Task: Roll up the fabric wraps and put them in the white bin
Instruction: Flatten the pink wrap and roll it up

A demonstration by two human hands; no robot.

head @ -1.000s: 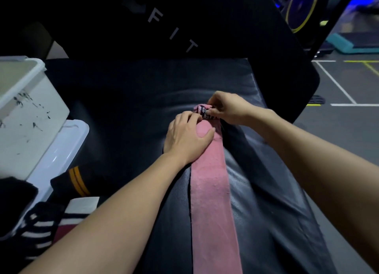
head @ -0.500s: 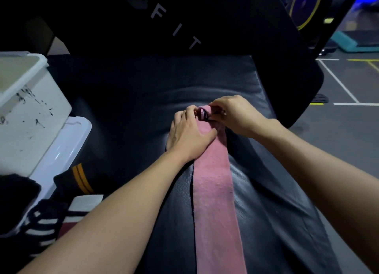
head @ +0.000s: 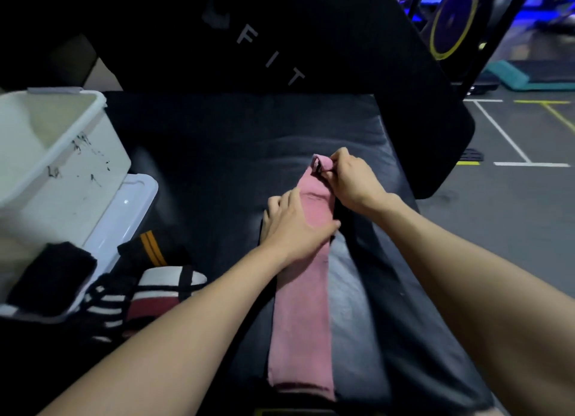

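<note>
A pink wrap (head: 303, 316) lay lengthwise along the black bench (head: 217, 154). The right hand (head: 353, 179) pinched its far end, curled over; the left hand (head: 294, 225) pressed flat on it just nearer. The white bin (head: 67, 163) stood far left.

Gym, padded bench (head: 249, 141), weight plate (head: 451, 20)

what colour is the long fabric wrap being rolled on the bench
Pink: the long pink fabric wrap shows best in the head view.
</note>
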